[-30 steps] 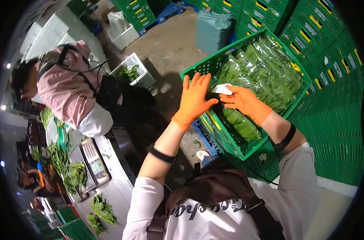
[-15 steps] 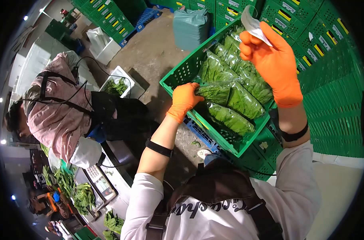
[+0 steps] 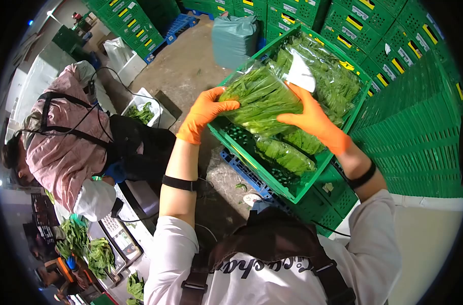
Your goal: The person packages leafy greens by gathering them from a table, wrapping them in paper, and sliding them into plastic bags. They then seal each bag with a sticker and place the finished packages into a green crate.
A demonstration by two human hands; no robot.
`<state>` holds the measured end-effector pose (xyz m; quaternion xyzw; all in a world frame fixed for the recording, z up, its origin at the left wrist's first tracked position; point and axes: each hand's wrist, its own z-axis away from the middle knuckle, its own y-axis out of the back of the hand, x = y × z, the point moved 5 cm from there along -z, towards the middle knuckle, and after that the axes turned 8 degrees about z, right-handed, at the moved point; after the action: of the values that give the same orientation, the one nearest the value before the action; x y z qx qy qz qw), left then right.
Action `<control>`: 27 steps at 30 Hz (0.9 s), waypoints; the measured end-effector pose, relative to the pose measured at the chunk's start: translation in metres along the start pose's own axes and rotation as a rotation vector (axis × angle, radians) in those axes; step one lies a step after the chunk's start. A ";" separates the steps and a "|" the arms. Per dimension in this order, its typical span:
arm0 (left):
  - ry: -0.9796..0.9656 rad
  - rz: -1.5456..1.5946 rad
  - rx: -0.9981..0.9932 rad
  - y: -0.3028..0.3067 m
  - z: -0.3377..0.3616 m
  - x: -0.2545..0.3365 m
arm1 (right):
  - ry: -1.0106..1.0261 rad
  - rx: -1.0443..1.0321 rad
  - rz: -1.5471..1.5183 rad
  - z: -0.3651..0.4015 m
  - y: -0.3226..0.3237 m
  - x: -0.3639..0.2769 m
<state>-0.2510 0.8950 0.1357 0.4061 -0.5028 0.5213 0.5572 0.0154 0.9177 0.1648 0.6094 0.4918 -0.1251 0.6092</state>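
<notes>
A clear plastic bag of leafy greens [image 3: 259, 99] is held between left hand [image 3: 203, 116] and right hand [image 3: 313, 119], both orange-gloved, over the green plastic crate's [image 3: 298, 191] left corner. A white slip [image 3: 300, 73] is held by the right hand.

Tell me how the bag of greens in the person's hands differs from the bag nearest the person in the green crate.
The held bag is up between the left hand and right hand, while the lower bag lies in the crate. The held bag looks broad; the lower bag looks narrower. Both are clear plastic with leafy greens inside.
</notes>
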 end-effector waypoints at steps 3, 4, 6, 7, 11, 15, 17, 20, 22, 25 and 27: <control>-0.203 -0.069 0.169 0.007 0.012 -0.004 | -0.178 -0.072 -0.174 -0.025 -0.028 0.013; -0.221 -0.178 0.413 0.017 0.027 0.002 | -0.178 -0.069 -0.057 -0.032 -0.046 0.032; -0.274 -0.314 0.687 0.031 0.058 0.001 | -0.230 -0.147 0.036 -0.033 -0.077 0.060; -0.270 -0.313 0.704 0.031 0.075 -0.001 | -0.221 -0.161 0.035 -0.031 -0.084 0.067; -0.346 -0.102 0.712 0.014 0.161 -0.013 | -0.022 -0.092 0.066 -0.036 -0.083 0.088; -0.241 -0.110 0.826 0.007 0.253 -0.043 | -0.017 -0.198 -0.290 -0.043 -0.036 -0.003; -0.211 -0.015 0.901 0.009 0.295 -0.069 | -0.091 -0.360 -0.541 -0.028 -0.029 -0.063; -0.182 0.130 1.012 -0.004 0.350 -0.087 | -0.091 -0.514 -0.572 -0.007 -0.043 -0.113; -0.154 0.272 1.059 -0.024 0.382 -0.086 | -0.048 -0.604 -0.554 0.011 -0.062 -0.148; -0.149 0.302 1.080 -0.053 0.427 -0.096 | 0.041 -0.790 -0.412 0.038 -0.101 -0.184; -0.163 0.373 1.133 -0.069 0.463 -0.115 | 0.046 -0.863 -0.332 0.068 -0.135 -0.205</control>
<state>-0.2401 0.4141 0.1035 0.5834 -0.2506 0.7643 0.1127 -0.1549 0.7364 0.2197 0.2158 0.6030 0.0088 0.7680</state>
